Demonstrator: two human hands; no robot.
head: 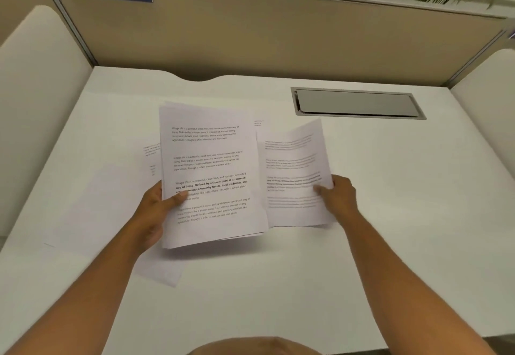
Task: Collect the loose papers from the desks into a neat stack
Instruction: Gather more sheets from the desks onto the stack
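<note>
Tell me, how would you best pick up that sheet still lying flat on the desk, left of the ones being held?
Probably by its near corner, coming from the front edge of the desk. That corner of the flat sheet pokes out clear below the held stack, while the rest lies under it. Lying flush, it offers nothing to pinch, so a fingertip likely needs to lift or slide the corner first.

Stack of printed sheets (211, 176): white, black paragraph text (one block bold), lifted above desk (278, 285) centre, edges unevenly aligned. Single printed sheet (295, 176): raised at the stack's right edge, its left edge tucked behind the stack. Further sheet (152, 156): flat on desk, mostly hidden beneath stack, toward left edge.
</note>
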